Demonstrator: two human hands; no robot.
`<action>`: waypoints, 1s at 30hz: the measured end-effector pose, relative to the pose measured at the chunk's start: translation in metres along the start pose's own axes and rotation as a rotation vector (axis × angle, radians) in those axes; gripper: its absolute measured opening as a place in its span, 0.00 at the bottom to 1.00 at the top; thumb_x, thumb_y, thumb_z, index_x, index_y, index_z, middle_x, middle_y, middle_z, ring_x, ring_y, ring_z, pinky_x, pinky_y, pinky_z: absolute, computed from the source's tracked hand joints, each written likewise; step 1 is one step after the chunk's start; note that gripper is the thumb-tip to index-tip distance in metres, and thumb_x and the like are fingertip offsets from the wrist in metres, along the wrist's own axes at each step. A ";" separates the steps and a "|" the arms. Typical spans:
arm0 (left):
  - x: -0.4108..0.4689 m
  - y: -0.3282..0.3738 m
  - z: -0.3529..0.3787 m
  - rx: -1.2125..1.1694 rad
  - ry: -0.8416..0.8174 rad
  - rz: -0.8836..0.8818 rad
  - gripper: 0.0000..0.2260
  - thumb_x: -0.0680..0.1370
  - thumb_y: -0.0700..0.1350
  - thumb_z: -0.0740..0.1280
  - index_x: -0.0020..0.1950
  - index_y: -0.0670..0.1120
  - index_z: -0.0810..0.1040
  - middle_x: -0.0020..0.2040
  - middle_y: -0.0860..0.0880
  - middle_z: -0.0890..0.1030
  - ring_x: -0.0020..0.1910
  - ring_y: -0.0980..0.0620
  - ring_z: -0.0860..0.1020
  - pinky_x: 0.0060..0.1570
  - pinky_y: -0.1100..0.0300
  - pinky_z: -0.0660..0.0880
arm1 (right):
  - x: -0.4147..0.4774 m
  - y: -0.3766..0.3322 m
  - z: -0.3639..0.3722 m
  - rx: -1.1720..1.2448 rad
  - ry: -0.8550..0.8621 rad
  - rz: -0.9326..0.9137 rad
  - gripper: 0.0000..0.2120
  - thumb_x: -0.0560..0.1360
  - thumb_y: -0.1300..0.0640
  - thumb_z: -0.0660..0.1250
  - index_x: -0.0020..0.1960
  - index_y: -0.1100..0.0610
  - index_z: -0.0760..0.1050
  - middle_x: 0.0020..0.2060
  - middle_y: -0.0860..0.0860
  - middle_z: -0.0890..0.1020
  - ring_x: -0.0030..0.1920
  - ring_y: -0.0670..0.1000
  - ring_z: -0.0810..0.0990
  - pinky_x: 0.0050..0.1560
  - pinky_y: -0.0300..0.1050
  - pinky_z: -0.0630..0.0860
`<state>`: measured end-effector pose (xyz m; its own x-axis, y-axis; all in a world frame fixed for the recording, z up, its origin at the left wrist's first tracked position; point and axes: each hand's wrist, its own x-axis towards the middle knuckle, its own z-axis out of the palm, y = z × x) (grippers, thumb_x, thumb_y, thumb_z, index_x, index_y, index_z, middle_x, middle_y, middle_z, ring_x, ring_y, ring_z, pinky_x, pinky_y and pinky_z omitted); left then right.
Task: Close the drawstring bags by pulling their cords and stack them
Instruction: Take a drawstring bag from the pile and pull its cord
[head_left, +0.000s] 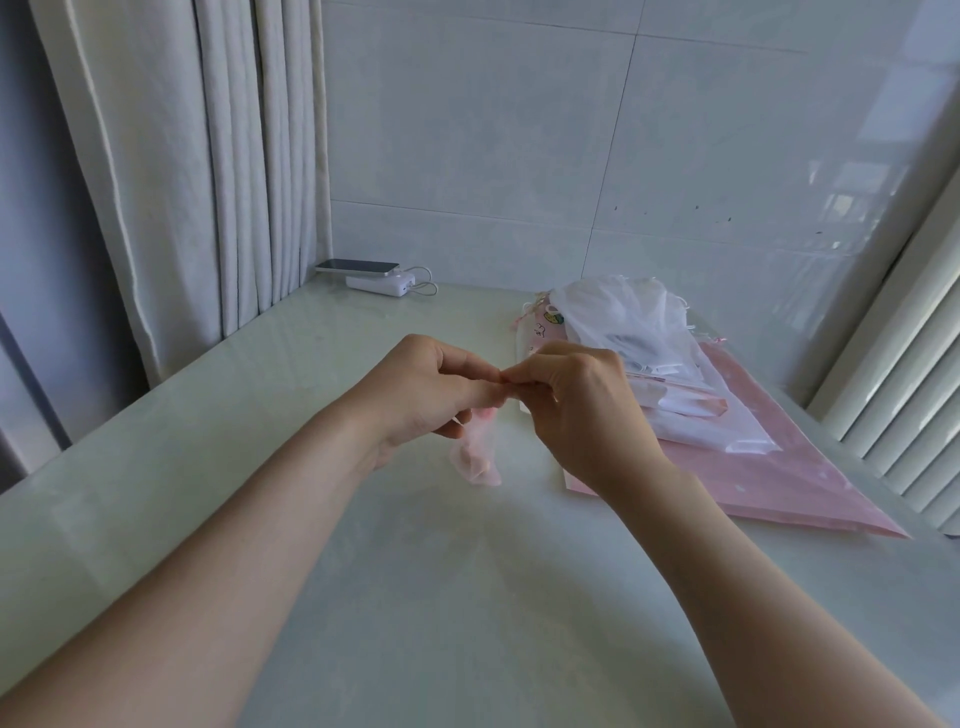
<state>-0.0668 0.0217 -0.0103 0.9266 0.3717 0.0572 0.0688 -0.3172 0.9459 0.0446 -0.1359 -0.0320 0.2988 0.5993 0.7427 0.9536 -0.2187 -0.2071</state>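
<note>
A small sheer pink drawstring bag (479, 451) hangs above the table in the middle of the view. My left hand (431, 391) and my right hand (574, 400) meet fingertip to fingertip at its top, each pinching the bag's mouth or cord there. A thin white cord end sticks out near my left palm. The bag's top is hidden behind my fingers. To the right lies a pile of white and sheer drawstring bags (634, 338) on top of a large flat pink bag (810, 467).
The pale table (363, 597) stands against a white tiled wall. A phone on a white power bank (376, 280) with a cable sits at the back left. Curtains hang on the left, a white slatted panel (904, 405) stands on the right.
</note>
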 end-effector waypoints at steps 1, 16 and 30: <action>0.000 0.000 0.003 -0.003 0.025 0.012 0.03 0.76 0.42 0.77 0.48 0.48 0.89 0.43 0.48 0.88 0.37 0.57 0.81 0.37 0.64 0.78 | -0.001 0.001 -0.001 -0.019 -0.010 -0.017 0.07 0.76 0.64 0.75 0.51 0.56 0.88 0.39 0.51 0.84 0.38 0.52 0.82 0.39 0.50 0.80; 0.001 -0.004 0.011 0.076 0.232 0.077 0.14 0.72 0.45 0.81 0.52 0.48 0.80 0.40 0.53 0.88 0.44 0.56 0.86 0.47 0.56 0.80 | 0.000 -0.004 0.004 -0.145 -0.099 -0.020 0.08 0.76 0.67 0.68 0.47 0.58 0.85 0.38 0.53 0.80 0.36 0.56 0.78 0.37 0.54 0.77; 0.004 -0.006 0.015 0.222 0.284 0.334 0.06 0.76 0.39 0.78 0.46 0.47 0.82 0.38 0.54 0.87 0.39 0.59 0.85 0.48 0.58 0.83 | -0.004 0.003 -0.008 0.720 -0.142 0.621 0.05 0.77 0.61 0.74 0.44 0.62 0.86 0.33 0.56 0.80 0.35 0.50 0.74 0.39 0.45 0.71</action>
<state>-0.0577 0.0124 -0.0209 0.7762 0.4313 0.4598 -0.1092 -0.6263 0.7719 0.0463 -0.1452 -0.0305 0.7154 0.6338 0.2942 0.4041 -0.0318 -0.9142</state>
